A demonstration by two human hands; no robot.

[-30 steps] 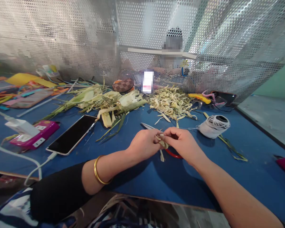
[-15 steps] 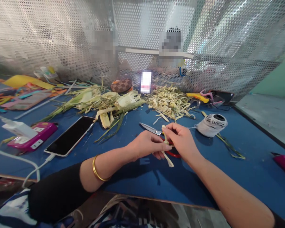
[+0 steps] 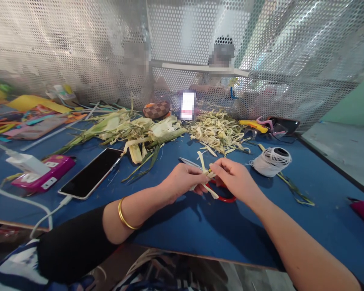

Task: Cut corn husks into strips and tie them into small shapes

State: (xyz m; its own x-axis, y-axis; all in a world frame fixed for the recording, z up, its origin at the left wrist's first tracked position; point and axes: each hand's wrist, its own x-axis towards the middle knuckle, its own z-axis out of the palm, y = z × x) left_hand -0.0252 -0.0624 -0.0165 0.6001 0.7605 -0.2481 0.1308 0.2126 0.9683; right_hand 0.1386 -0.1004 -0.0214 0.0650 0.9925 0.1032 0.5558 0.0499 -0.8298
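Observation:
Pale strips of corn husk (image 3: 211, 191) are pinched between my two hands over the blue table. My left hand (image 3: 185, 181) is closed on the strips, with one end sticking up and another hanging down past the fingers. Thumb and fingertips of my right hand (image 3: 233, 176) grip the same piece from the other side; a small yellow bit shows there. Under the hands lie scissors (image 3: 228, 199) with red handles, their blades pointing to the back left and partly covered. Beyond my right hand stands a spool of white thread (image 3: 271, 161), its loose end running toward that hand.
Whole corn husks (image 3: 139, 127) and a heap of cut husk strips (image 3: 218, 131) lie behind. A smartphone (image 3: 91, 173) on a cable and a magenta power strip (image 3: 44, 173) are at left. A perforated metal screen (image 3: 182, 44) closes the back; people sit beyond it.
The husk was bunched in the fingertips; half a second ago one strip slanted down between the hands. Now strips cross, one end pointing up. The scissors stay on the table.

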